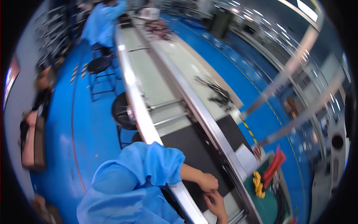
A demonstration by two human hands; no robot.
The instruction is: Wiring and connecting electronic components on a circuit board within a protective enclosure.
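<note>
My left hand reaches across the conveyor line from a blue sleeve, with its fingers curled in. What it holds, if anything, is hidden. Just below it, my right hand comes up from the lower edge, its thumb standing apart from its fingers and nothing visible between them. The fingertips of the right hand lie close to or against the left hand; blur hides whether they touch. Beneath both hands runs a dark belt surface between metal rails.
Right of the rail are a white sheet, a green mat, yellow and red tool handles. Farther along lie dark cables. Black stools stand left of the line. A person in blue works at the far end.
</note>
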